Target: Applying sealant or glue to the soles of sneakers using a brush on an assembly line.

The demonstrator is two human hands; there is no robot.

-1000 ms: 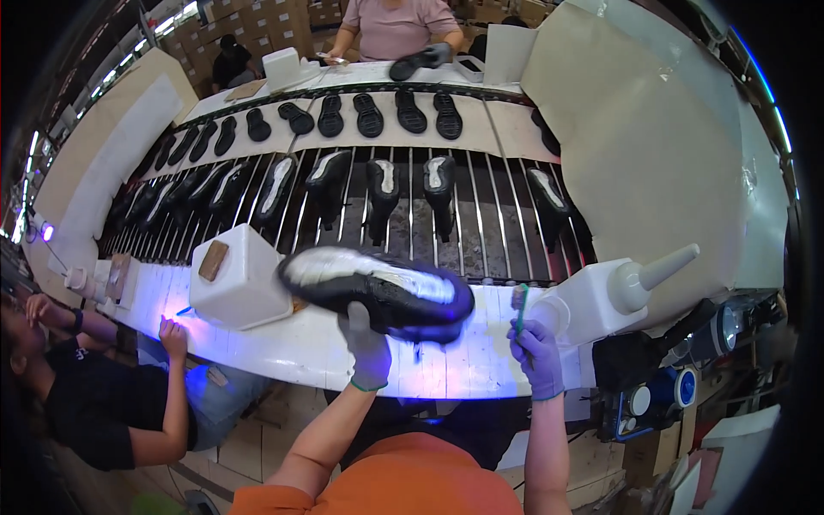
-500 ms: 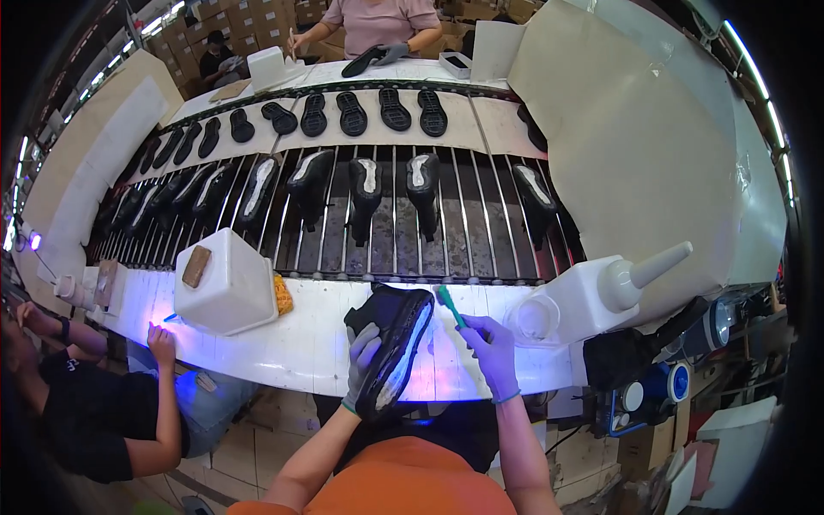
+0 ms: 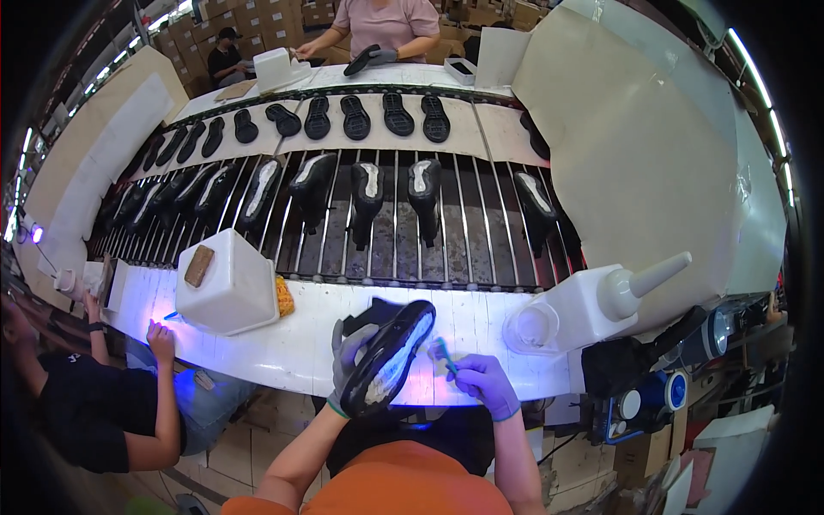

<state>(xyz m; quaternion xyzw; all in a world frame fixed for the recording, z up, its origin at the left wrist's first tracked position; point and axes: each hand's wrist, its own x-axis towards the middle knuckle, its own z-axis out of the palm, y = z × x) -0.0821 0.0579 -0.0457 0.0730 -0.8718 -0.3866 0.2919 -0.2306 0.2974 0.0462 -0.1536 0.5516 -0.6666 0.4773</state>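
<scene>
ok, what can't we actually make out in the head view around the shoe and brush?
- Left hand: palm and most fingers hidden behind the black shoe, so its grip is unclear.
- Brush: bristle end too small to resolve; handle buried in the right hand.
- Shoe upper: faces away, only the sole side shows.
- Sole coating: blurred by violet glow on the white bench.

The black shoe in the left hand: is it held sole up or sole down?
Sole up. The black shoe lies tilted in the gloved left hand, its pale underside facing the camera.
</scene>
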